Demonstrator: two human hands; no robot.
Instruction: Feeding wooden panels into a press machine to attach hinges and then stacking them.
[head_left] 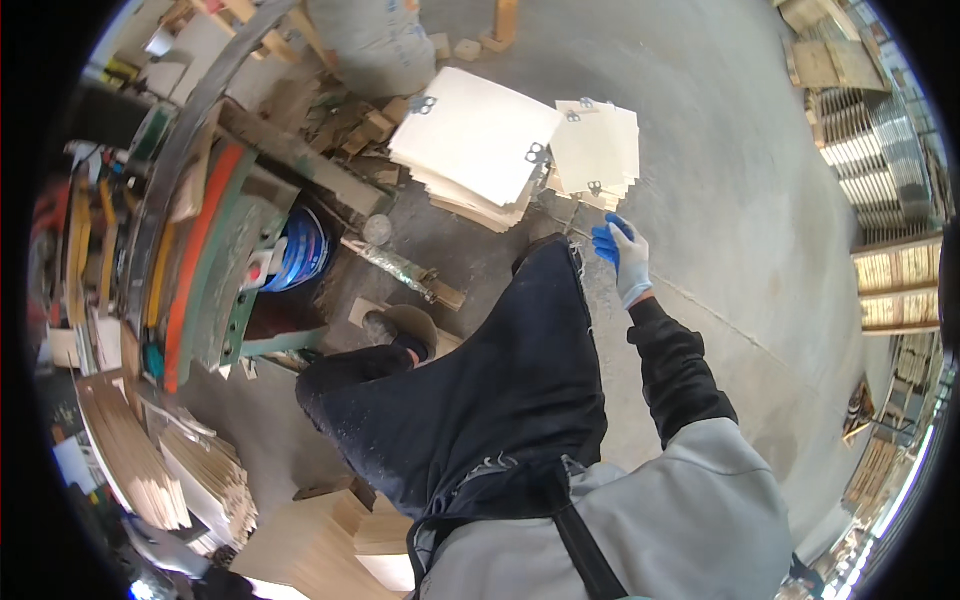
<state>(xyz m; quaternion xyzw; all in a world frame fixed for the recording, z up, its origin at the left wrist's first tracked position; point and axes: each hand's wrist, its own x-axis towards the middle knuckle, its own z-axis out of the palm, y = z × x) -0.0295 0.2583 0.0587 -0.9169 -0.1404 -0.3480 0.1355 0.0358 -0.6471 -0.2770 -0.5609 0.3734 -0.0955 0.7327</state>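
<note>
My right hand (pixel 622 255), in a white glove with blue fingers, hangs over the floor beside my apron. Its fingers are loosely bent and apart, with nothing visible in them. Nearest to it is a smaller stack of pale thin boards (pixel 600 145), with small dark pieces with holes on its top. A larger stack of pale boards (pixel 480 130) stands left of that, bearing similar dark pieces at its corners. At the lower left rim, my gloved left hand (pixel 168 548) reaches out near upright bundles of thin boards (pixel 130 450). Its fingers are too dim to read there.
A green and orange machine (pixel 205 270) stands at my left, with a blue bucket (pixel 300 250) in it. Wood scraps (pixel 355 130) lie behind it, near a large whitish sack (pixel 375 45). Brown panels (pixel 300 545) stand close by my left side. Stacked pallets (pixel 865 160) line the right.
</note>
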